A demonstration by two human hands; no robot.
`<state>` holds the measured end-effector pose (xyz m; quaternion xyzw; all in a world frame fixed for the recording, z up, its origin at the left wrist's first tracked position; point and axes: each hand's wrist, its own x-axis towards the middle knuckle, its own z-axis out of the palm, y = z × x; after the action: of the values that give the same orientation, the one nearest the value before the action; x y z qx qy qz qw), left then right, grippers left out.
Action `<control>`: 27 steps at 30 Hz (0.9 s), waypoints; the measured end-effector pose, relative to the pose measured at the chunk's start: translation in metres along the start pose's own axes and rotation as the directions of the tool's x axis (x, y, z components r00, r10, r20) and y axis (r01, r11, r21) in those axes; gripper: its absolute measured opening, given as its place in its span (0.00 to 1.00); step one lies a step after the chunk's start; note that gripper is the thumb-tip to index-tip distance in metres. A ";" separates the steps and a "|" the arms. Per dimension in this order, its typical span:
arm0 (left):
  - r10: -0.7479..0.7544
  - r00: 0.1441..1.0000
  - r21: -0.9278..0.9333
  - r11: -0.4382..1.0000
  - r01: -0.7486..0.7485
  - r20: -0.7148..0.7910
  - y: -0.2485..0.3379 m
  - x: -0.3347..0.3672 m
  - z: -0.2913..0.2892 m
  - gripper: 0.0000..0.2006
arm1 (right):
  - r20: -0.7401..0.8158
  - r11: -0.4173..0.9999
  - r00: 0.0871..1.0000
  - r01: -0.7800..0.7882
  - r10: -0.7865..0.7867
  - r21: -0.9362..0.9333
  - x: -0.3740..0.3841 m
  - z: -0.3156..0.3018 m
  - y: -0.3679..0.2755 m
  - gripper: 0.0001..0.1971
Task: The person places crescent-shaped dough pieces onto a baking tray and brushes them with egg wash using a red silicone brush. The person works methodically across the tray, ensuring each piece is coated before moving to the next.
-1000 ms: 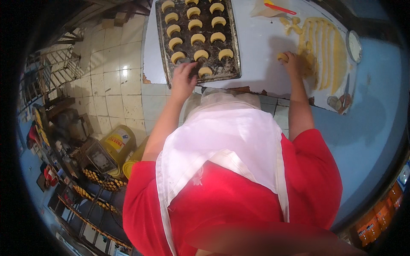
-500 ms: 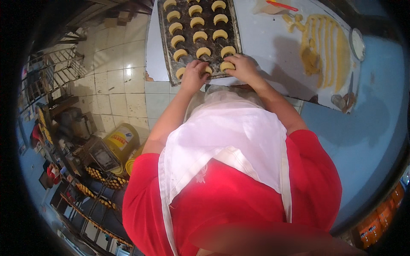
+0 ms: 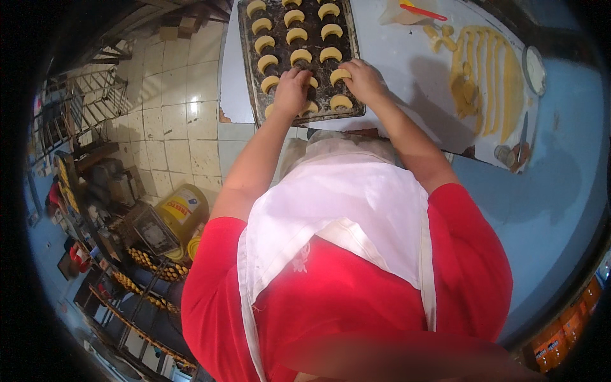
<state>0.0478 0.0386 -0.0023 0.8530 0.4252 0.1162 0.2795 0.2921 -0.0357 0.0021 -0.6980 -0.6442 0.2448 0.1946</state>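
White apron [image 3: 344, 197] over a red shirt, nearest, worn by the person standing at the edge of the tabletop [image 3: 388, 48]. Dark baking tray [image 3: 323, 70], at that near edge and left of the dough, probably set there so both arms reach it easily. Near row of the tray: three pale dough crescents [image 3: 341, 102], the middle one partly hidden by the left arm. Second row: left hand [image 3: 291, 92] over the middle piece, only its right end showing; right hand [image 3: 364, 83] at the right-hand piece, fingers against its far right side. Hands apart, one piece each; whether the fingers are clamped on the dough or merely rest on it, one cannot tell. Light contact is likely, to spare the soft curve. Orientation: long axis of each crescent across the tray, left to right; rounded back away from the person, horns toward the apron. Further rows alike, set apart in three columns, presumably to prevent touching. To the right: dough strips [image 3: 488, 83], long axis running away from the person; knife [image 3: 524, 130] at the tabletop's right edge, round dish [image 3: 525, 67] of white contents beyond. Farthest: red-handled tool [image 3: 423, 10] by a translucent bag [image 3: 396, 15].
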 end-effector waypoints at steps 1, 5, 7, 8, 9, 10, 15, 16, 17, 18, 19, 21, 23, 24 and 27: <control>0.017 0.999 -0.015 1.000 -0.018 -0.031 0.002 -0.002 -0.002 0.22 | 0.013 1.000 1.000 0.003 -0.003 -0.008 0.001 -0.003 -0.001 0.19; 0.006 0.989 -0.067 0.998 -0.016 -0.147 0.006 -0.005 -0.026 0.22 | 0.001 1.000 1.000 -0.004 0.004 -0.013 0.013 -0.016 -0.004 0.20; -0.021 0.966 -0.060 0.998 0.006 -0.259 -0.002 -0.011 -0.044 0.23 | -0.061 0.999 0.997 -0.035 0.036 0.026 0.027 -0.017 -0.006 0.21; -0.050 0.956 -0.010 0.999 0.049 -0.288 -0.009 -0.015 -0.053 0.24 | -0.101 0.997 0.993 -0.062 0.065 0.034 0.035 -0.016 -0.006 0.21; -0.148 0.962 -0.002 0.988 0.152 -0.231 -0.018 -0.017 -0.061 0.24 | -0.108 0.995 0.990 -0.096 0.094 -0.013 0.042 -0.013 -0.006 0.22; -0.217 0.954 0.015 0.974 0.225 -0.207 -0.026 -0.019 -0.065 0.24 | -0.087 0.997 0.993 -0.083 0.082 -0.006 0.048 -0.008 -0.006 0.22; -0.300 0.944 -0.019 0.954 0.301 -0.140 -0.054 -0.027 -0.052 0.22 | -0.047 1.000 0.999 -0.006 0.006 0.006 0.076 0.012 0.001 0.22; -0.315 0.942 -0.057 0.949 0.311 -0.111 -0.059 -0.026 -0.049 0.22 | -0.024 1.000 1.000 -0.015 0.015 0.004 0.077 0.013 0.004 0.22; -0.288 0.948 -0.061 0.957 0.283 -0.132 -0.062 -0.028 -0.047 0.22 | -0.023 0.999 1.000 -0.001 0.002 0.032 0.077 0.012 0.007 0.21; -0.278 0.951 -0.068 0.960 0.271 -0.137 -0.063 -0.030 -0.044 0.22 | -0.014 0.999 1.000 -0.010 0.011 0.051 0.076 0.009 0.009 0.20; -0.274 0.951 -0.077 0.961 0.265 -0.143 -0.064 -0.031 -0.042 0.22 | -0.009 0.998 0.999 -0.035 0.036 0.053 0.074 0.006 0.010 0.18; -0.253 0.957 -0.093 0.966 0.241 -0.146 -0.062 -0.033 -0.042 0.21 | 0.004 1.000 1.000 0.016 -0.016 0.017 0.070 -0.003 0.011 0.20; -0.190 0.962 -0.069 0.981 0.180 -0.195 -0.061 -0.029 -0.046 0.21 | -0.004 1.000 1.000 0.020 -0.020 0.002 0.070 -0.014 0.008 0.20; -0.138 0.962 -0.037 0.990 0.133 -0.235 -0.060 -0.027 -0.049 0.21 | -0.009 1.000 1.000 0.003 -0.003 0.015 0.071 -0.020 0.007 0.20; -0.178 0.947 -0.065 0.984 0.166 -0.269 -0.065 -0.009 -0.064 0.21 | -0.098 0.999 0.995 -0.024 0.027 0.035 0.083 -0.031 0.006 0.20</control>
<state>-0.0286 0.0865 0.0132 0.7824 0.5300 0.2170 0.2449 0.3197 0.0480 0.0162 -0.7141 -0.6206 0.2232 0.2348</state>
